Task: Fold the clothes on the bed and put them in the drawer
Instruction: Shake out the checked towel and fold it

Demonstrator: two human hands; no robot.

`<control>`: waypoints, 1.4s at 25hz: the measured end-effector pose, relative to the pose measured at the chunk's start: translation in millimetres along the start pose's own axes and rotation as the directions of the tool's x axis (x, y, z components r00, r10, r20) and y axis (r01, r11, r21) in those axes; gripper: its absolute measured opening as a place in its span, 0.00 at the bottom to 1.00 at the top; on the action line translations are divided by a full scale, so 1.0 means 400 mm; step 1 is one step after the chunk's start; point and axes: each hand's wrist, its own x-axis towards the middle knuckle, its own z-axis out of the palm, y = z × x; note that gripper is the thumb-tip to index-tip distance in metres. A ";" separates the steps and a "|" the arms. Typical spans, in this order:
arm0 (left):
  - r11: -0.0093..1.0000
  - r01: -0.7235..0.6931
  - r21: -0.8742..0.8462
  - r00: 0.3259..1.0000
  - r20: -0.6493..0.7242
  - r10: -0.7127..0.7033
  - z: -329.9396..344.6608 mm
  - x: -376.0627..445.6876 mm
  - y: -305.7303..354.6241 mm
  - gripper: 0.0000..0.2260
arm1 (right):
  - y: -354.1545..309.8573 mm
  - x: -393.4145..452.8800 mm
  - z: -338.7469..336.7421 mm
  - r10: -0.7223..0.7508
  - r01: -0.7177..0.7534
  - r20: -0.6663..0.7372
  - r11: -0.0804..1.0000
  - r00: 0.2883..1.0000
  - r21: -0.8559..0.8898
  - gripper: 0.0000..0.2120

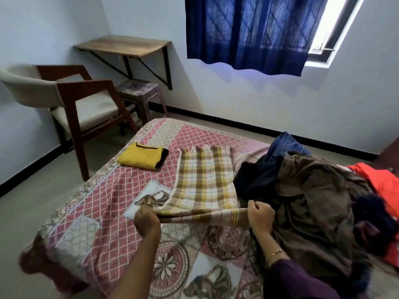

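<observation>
A chair [71,98] stands on the left by a small table [127,45]. On the bed [90,203] lies a folded yellow shirt [141,156]. Next to it, a checked towel [205,180] is spread flat. The left hand [146,221] grips the towel's near edge with curled fingers. The right hand [260,216] grips the same edge too. On the right sits a pile of clothes [313,197], touching the towel. Blue jeans [282,145] stick out on top, and an orange cloth [382,182] lies past it.

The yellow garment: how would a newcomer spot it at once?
Start at the patterned bed. The yellow garment lies on its far left part, beyond the checked towel. It alone is neatly folded and apart from the heap.
</observation>
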 end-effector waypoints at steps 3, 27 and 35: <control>0.997 -0.001 -0.073 0.998 0.064 0.006 0.056 0.026 0.048 0.11 | -0.029 0.061 0.011 -0.029 0.029 -0.040 1.000 0.999 0.009 0.24; 0.686 -0.314 0.656 0.875 0.481 -0.061 0.845 0.606 -0.070 0.24 | 0.057 0.745 0.665 0.426 -0.299 0.309 0.874 0.851 -0.383 0.34; 0.603 -0.296 0.741 0.890 0.444 -0.109 0.829 0.562 -0.182 0.28 | 0.127 0.675 0.668 0.575 -0.557 0.369 0.814 0.731 -0.166 0.41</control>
